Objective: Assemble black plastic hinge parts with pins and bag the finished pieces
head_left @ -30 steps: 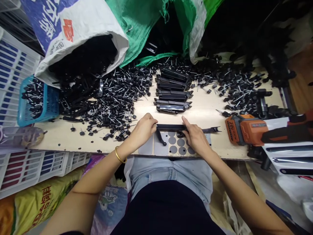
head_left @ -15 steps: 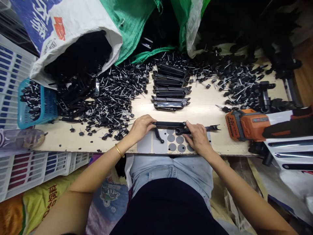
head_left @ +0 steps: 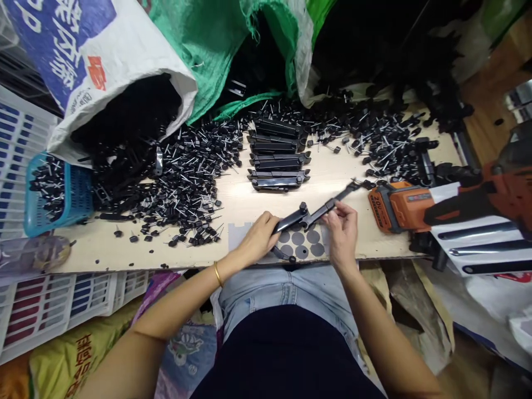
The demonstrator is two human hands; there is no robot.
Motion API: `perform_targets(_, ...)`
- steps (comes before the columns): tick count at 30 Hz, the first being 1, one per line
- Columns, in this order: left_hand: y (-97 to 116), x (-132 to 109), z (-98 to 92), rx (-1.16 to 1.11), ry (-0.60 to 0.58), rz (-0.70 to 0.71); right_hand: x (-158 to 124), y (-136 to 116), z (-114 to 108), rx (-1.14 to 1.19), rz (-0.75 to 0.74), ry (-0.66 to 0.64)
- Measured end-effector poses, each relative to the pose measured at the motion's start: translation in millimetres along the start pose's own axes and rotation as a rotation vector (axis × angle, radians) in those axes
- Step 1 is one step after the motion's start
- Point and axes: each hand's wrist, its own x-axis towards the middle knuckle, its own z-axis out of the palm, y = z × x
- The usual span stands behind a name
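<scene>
My left hand (head_left: 258,239) is closed around the left end of a glossy black bar (head_left: 290,221). A black knob (head_left: 303,207) stands up at the bar's right end. There it meets a narrower black forked arm (head_left: 325,210), which slants up to the right; whether the two are joined I cannot tell. My right hand (head_left: 344,230) pinches this arm near its middle. Below the bar, a short curved black lever (head_left: 284,254) hangs over a grey sheet with round discs (head_left: 301,252). Beyond my hands lies a stack of similar black folded arms (head_left: 279,163).
Heaps of black knobs with metal pins (head_left: 195,183) cover the left and back of the wooden table (head_left: 236,194). A blue basket (head_left: 78,194) of knobs stands at left, below an open white sack (head_left: 174,77). An orange battery power tool (head_left: 399,208) lies at right.
The bar has turned from lying level to slanting up rightward, and its knob now shows on top. My left hand has moved right along it; my right hand has shifted onto the forked arm.
</scene>
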Motion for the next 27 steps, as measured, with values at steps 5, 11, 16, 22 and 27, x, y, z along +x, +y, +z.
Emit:
perform_targets(5,33,-24,10.8,-0.28,0.099,-0.155,4,-36,39,0.397,0.253,-0.039)
perform_targets(11,51,-23,10.5,-0.425,-0.028,-0.258,16,-59,43,0.39,0.503,-0.394)
perform_targets(16,56,-24,19.0,-0.362,0.011,-0.312,17,-49,45,0.393,0.383,-0.239)
perform_targets(22,48,-16,18.7,-0.911,-0.009,-0.326,5,-46,48,0.357,0.236,-0.208)
perform_targets(27,47,-2,13.0,-1.381,-0.014,-0.496,-4,-52,50,0.362,0.239,-0.189)
